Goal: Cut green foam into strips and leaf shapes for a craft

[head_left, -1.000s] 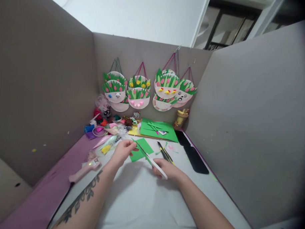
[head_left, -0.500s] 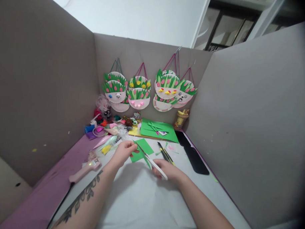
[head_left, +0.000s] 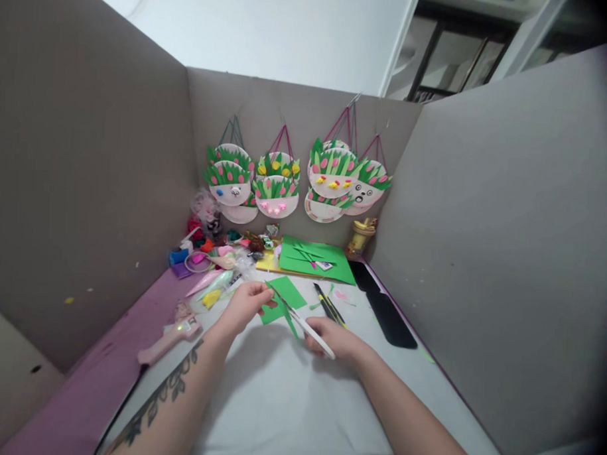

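My right hand [head_left: 328, 337] is wrapped round the handles of white-handled scissors [head_left: 305, 326], whose blades point up and left toward my other hand. Between the fingertips of my left hand [head_left: 251, 300] is pinched a narrow green paper strip [head_left: 291, 322], which lies along the blades with its lower end hanging free. Beneath the blades a larger green paper piece [head_left: 287, 290] lies on the white table cover. Whether the blades are fully closed is too small to tell. Just beyond my right hand lie black and yellow craft knives [head_left: 329, 305].
Green sheets [head_left: 317, 258] with cut strips lie at the back. A pink glue gun [head_left: 170, 339] with a lit light rests at left, near bagged craft supplies [head_left: 222, 278]. Decorated paper plates [head_left: 277, 197] hang on the back panel. A black phone-like slab [head_left: 392, 320] lies at right.
The loose end of the green strip has swung slightly left and down beside the scissors. Both hands stay nearly where they were.
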{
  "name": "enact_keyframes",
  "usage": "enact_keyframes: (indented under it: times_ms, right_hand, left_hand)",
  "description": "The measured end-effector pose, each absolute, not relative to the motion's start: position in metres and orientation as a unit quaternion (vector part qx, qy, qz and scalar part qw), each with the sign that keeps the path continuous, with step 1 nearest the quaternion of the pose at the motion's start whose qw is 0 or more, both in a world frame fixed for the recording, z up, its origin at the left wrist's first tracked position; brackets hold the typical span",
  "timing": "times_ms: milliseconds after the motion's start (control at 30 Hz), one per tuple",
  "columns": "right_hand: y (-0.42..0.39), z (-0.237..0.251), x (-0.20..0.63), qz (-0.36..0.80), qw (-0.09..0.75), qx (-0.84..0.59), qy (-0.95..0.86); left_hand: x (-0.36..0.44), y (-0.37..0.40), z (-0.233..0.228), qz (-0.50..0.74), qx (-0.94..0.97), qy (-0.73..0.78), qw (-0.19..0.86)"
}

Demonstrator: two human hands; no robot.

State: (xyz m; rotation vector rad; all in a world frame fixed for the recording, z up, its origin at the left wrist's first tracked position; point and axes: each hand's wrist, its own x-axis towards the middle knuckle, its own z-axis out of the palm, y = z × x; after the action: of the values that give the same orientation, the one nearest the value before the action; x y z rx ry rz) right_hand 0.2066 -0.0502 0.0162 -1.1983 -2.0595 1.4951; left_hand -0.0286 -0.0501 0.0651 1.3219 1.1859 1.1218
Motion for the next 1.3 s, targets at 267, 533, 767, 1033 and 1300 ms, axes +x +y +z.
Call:
enact_keyframes:
  times_ms: [267,533,767,1033,1300]
  right_hand:
    - [-0.052,0.021,0.206,0.523,0.16,-0.427,-0.72]
    - [-0.048,0.015,0.208,0.538,0.164,-0.42,-0.712]
    - [-0.048,0.013,0.207,0.536,0.176,-0.417,-0.713]
    - [-0.042,0.015,0.213,0.57,0.212,-0.414,-0.677]
    - [-0.019,0.026,0.255,0.414,0.372,-0.482,-0.676]
  left_hand:
    - [-0.028,-0.049,0.064,0.458,0.547,0.492,0.5]
    - [-0.027,-0.052,0.066,0.447,0.557,0.49,0.5]
    - [-0.026,-0.052,0.064,0.44,0.564,0.487,0.501]
    - [-0.029,-0.047,0.061,0.447,0.546,0.51,0.493]
    - [-0.035,-0.039,0.058,0.555,0.475,0.526,0.434]
